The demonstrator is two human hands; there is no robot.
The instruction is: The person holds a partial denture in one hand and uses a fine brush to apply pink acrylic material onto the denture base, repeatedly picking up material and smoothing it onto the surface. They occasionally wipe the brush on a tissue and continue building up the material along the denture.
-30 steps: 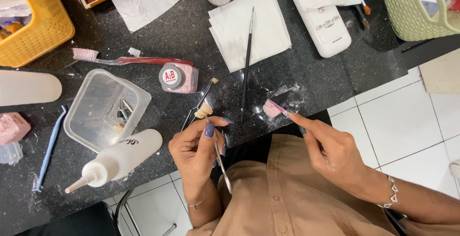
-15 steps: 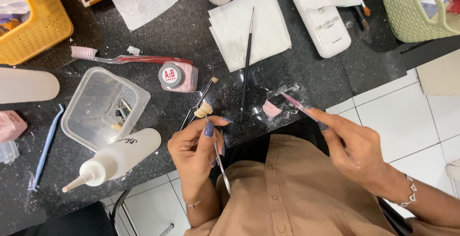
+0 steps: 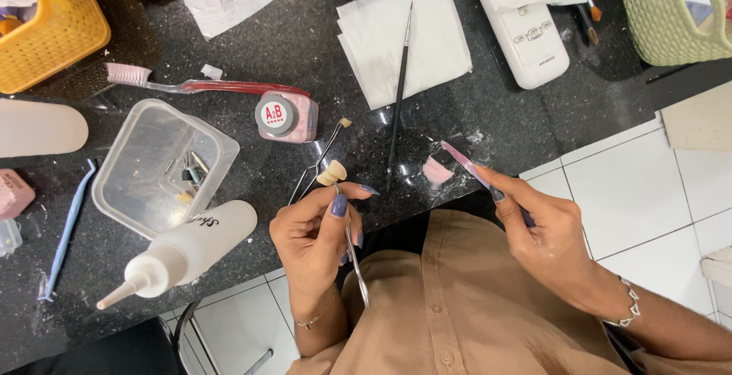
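both hands are working at frame centre, the left hand (image 3: 316, 230) pinching a metal holder (image 3: 352, 257) carrying a small tooth-shaped piece (image 3: 332, 173), the right hand (image 3: 549, 230) gripping a pink-tipped tool (image 3: 460, 155), tip not yet touching it.

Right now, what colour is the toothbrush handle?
Red, with a clear neck; the toothbrush shows best in the head view.

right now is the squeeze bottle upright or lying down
Lying down: the squeeze bottle rests on its side on the counter, nozzle pointing lower left.
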